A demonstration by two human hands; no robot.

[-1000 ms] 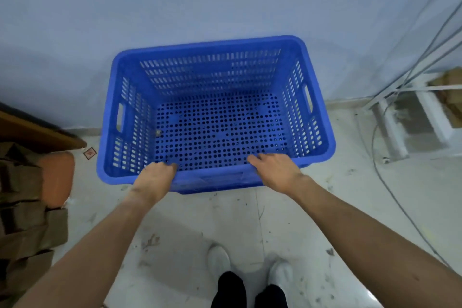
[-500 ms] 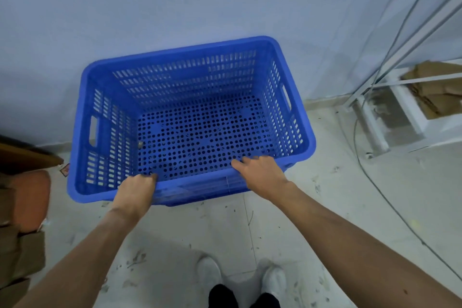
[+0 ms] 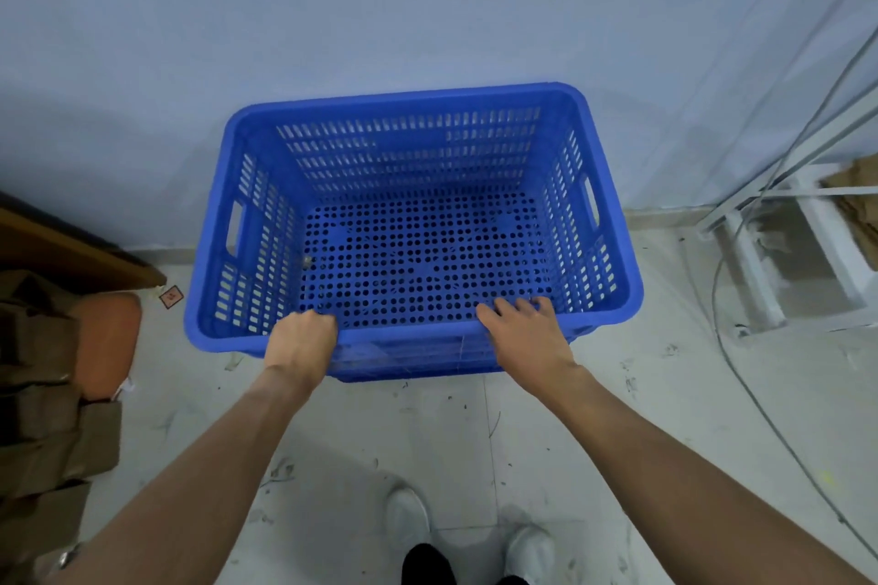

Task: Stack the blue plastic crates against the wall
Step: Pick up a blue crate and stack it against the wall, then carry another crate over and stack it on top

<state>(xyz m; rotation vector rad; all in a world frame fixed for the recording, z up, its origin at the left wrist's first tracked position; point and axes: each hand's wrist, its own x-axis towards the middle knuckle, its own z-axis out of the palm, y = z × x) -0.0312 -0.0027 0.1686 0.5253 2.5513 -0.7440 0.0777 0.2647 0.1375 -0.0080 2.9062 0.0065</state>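
I have both hands on the near rim of the blue plastic crate (image 3: 413, 223): left hand (image 3: 300, 340) curled over it, right hand (image 3: 525, 328) draped with fingers spread inside. The crate's far rim is at the wall (image 3: 427, 5); below its near wall a second blue edge shows, so I judge it is seating on another crate. Next: press it square, then let go. Cardboard stack (image 3: 42, 394) left, white frame (image 3: 779, 252) and cable (image 3: 741, 366) right; floor behind is open.
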